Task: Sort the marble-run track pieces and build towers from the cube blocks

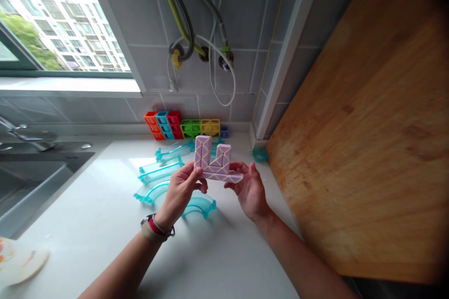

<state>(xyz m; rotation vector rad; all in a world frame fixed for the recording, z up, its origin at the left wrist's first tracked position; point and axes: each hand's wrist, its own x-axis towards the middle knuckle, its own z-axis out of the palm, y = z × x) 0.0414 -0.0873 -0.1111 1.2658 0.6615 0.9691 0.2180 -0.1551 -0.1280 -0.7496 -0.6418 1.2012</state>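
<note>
A lilac snake-twist puzzle (214, 160), folded into a stepped U shape, is held up above the white counter (105, 224). My left hand (180, 191) pinches its lower left end, a beaded bracelet on that wrist. My right hand (249, 188) grips its lower right end from beneath, fingers curled. Beneath the hands lie several clear turquoise track pieces (159, 170), some straight and one curved.
A row of coloured open cube blocks (182, 125) stands against the tiled wall. A small teal wheel (260, 154) lies near the corner. A wooden board (365, 126) leans at the right. A sink (31, 182) with a tap is at the left, and a plate edge (21, 261) shows bottom left.
</note>
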